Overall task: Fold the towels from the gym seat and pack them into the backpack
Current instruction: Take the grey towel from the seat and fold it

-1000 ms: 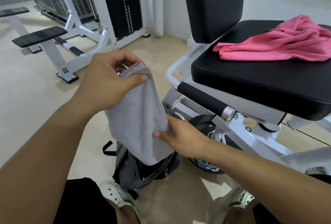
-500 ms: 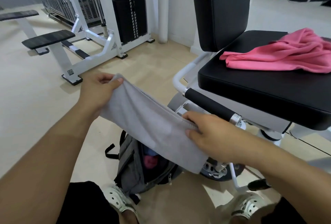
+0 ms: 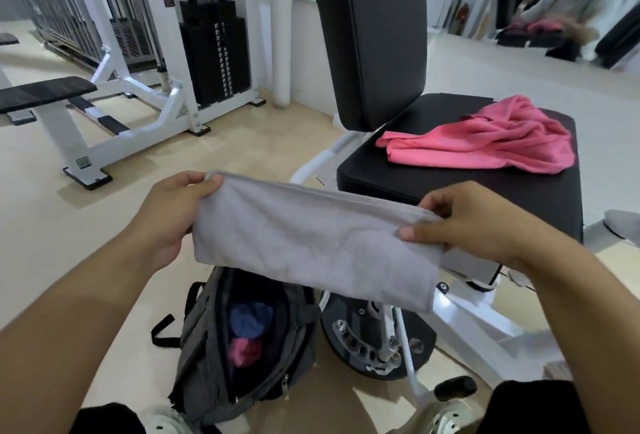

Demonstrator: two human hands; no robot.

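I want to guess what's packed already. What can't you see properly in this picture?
Head view only:
- Inside the open grey fabric backpack: blue and pink bundles show, but the stretched grey towel covers its top and the rest is dark.
- Grey towel's fold count: layers hidden.
- Left hand and right hand fingers: partly behind the towel.
- Top right background: blurred.
- Crumpled pink towel on the black padded seat: its underside.

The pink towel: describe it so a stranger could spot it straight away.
Find the black padded gym seat on the white machine, right of the weight stack. The pink towel lies crumpled on the seat's far side, just below the upright backrest. It is loose and unfolded, unlike the grey towel, and no hand touches it.
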